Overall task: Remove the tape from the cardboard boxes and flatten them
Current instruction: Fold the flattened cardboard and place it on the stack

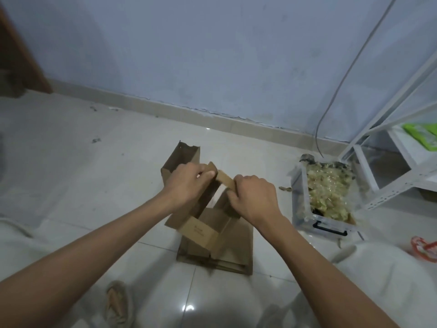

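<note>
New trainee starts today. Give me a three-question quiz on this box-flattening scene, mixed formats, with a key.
1. True or false: both hands grip the cardboard box.
2. The clear plastic bin lies on which side of the box: A left, B right?
3. Fill in: beneath the held box lies a pile of ____ cardboard.

Key: 1 true, left hand and right hand each hold a flap. 2 B. 3 flattened.

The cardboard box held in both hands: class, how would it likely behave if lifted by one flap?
The cardboard box is open with unfolded flaps, so it probably sags and twists. It looks empty, so likely light. Both the left hand and right hand grip it, hinting one hand steadies poorly.
</note>
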A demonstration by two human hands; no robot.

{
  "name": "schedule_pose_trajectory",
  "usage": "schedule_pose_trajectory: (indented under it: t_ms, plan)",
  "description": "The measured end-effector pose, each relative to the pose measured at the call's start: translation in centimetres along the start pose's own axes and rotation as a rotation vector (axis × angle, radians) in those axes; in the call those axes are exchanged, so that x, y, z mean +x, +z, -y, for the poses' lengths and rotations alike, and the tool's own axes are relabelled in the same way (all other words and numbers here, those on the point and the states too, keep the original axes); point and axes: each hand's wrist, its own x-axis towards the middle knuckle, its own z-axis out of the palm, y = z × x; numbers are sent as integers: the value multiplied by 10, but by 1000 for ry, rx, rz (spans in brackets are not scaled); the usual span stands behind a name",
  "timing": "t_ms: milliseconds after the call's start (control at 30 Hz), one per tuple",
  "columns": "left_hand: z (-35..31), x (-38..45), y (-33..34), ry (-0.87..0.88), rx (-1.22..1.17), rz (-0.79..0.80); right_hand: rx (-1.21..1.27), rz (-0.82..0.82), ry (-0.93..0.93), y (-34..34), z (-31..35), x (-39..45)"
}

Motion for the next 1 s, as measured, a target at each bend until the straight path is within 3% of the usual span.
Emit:
schedule_pose_trajectory:
  t_ms: [167, 267, 433, 500, 600, 767, 900, 1000]
  plan:
    - [6, 0, -4, 24, -116, -141, 20, 57, -45, -4, -1, -1]
    - [3, -2, -8, 33, 86, -195, 33, 76, -28, 0, 3, -3]
    - [17, -11, -2, -19, 500, -106, 112, 61, 64, 4, 3, -11]
    - [27, -14, -3, -35, 546, -170, 177, 15, 112, 1, -3, -9]
    - [33, -9, -14, -207, 190, -242, 281, -8, 124, 1, -3, -13]
    - [27, -14, -17, -544, -427, -117, 329, -69, 217, 3, -7, -10]
    - [25, -22, -12, -533, -567, 39, 450, -93, 267, 3, -13, -4]
    - [26, -27, -13, -470, -637, 67, 596, -114, 282, 2, -24, 1]
